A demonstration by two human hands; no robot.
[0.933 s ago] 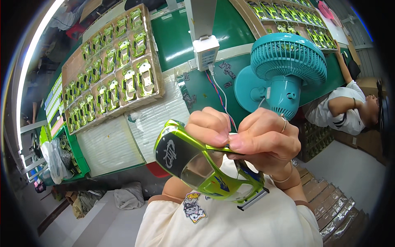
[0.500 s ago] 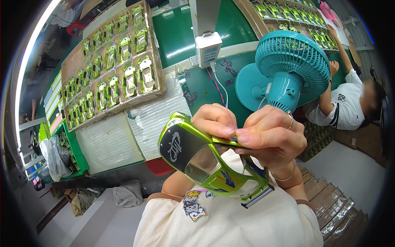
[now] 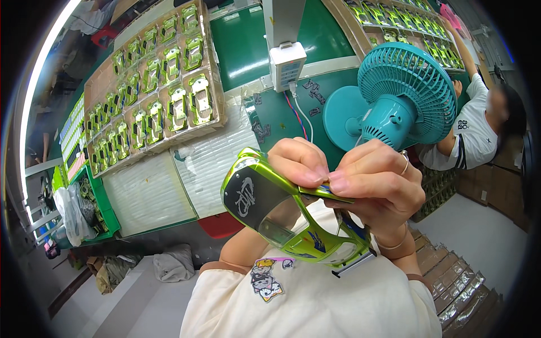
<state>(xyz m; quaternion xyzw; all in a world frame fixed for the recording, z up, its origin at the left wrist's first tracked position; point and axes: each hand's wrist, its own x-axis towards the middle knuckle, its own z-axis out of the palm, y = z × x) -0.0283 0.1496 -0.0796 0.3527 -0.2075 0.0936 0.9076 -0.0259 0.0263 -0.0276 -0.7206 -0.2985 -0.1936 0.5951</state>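
Both hands hold one green toy car body [image 3: 298, 239] close in front of my chest. It is a hollow shell with a black hood, clear windows, blue flame marks and a dark rear wing. My left hand [image 3: 298, 162] grips its upper side edge, fingers curled. Pinched at the same edge, thumb and fingertips of my right hand [image 3: 377, 188] press on the green side panel, touching my left fingertips. Something small between the fingertips is too hidden to make out. A ring and a bracelet show on the right hand and wrist.
A cardboard tray [image 3: 152, 84] of similar green shells lies at the back left, another tray [image 3: 400, 28] at the far right. A teal fan [image 3: 403, 84] stands beside a white power strip [image 3: 286, 65]. A person [image 3: 468, 129] sits at right.
The car body has tilted slightly and shifted a little right. Both hands stay at its edge, with their fingertips slightly moved. The person at right has leaned toward the table.
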